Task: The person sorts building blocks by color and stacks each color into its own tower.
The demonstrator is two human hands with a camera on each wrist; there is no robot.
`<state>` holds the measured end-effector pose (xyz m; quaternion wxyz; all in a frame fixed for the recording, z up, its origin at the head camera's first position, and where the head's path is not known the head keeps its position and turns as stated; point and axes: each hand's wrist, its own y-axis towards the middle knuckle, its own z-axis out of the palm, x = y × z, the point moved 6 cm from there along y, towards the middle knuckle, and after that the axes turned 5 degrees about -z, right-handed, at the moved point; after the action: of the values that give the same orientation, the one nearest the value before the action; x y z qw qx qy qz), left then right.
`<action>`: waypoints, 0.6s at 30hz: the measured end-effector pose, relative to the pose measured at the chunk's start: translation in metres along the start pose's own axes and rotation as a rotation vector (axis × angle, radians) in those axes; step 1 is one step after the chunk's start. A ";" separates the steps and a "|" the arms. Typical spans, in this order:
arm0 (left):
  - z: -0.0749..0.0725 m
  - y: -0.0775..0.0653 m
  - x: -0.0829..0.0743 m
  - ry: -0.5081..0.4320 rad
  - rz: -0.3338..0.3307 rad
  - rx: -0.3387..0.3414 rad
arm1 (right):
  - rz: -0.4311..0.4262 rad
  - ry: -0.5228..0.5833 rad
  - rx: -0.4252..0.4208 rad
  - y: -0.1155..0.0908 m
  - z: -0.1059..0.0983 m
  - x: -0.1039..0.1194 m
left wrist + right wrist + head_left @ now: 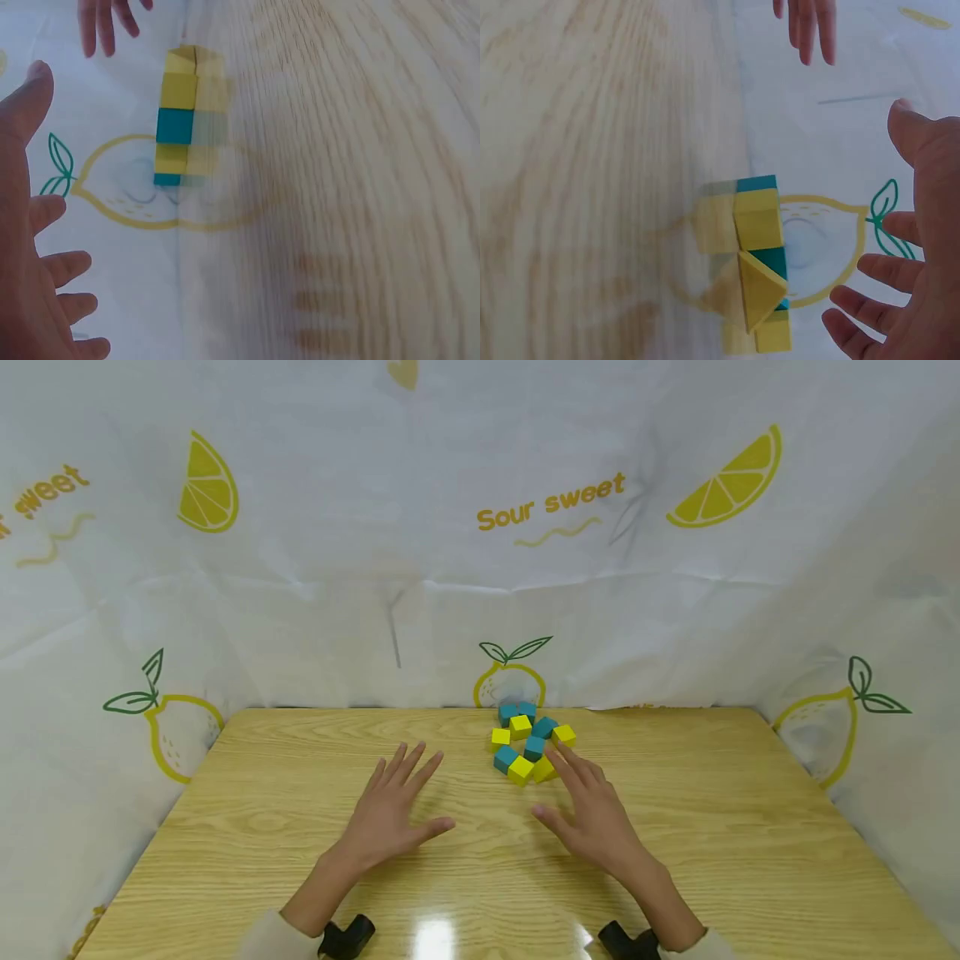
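Note:
Several small yellow and blue blocks lie in a loose cluster near the table's back edge, among them a yellow block (521,771) at the front and a blue block (535,748) in the middle. My left hand (386,822) hovers over the table to the left of the cluster, fingers spread, holding nothing. My right hand (596,818) is just in front and to the right of the blocks, its fingers also spread. Its fingertips overlap the nearest yellow blocks in the head view; the right wrist view shows the hand apart from a yellow block (762,292).
The wooden table (262,860) reflects light near its front. A white cloth (337,635) printed with lemons hangs behind and along both sides of it. Black wrist-camera mounts, such as the left mount (348,937), sit beneath both wrists.

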<state>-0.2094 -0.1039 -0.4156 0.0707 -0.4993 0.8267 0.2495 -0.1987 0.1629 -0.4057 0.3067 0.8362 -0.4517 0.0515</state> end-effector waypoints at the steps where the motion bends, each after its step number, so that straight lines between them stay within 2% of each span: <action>1: 0.002 0.001 -0.001 -0.013 -0.001 -0.003 | -0.001 0.021 -0.005 0.000 0.002 0.000; 10: 0.021 0.008 -0.013 -0.195 -0.064 -0.069 | 0.081 0.265 0.007 0.004 0.028 -0.004; 18: 0.039 0.011 -0.020 -0.346 -0.085 -0.091 | 0.150 0.347 -0.001 0.007 0.042 -0.015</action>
<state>-0.2145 -0.0649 -0.4380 0.1997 -0.4862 0.7681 0.3657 -0.2210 0.1473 -0.4416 0.3758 0.7785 -0.4532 0.2174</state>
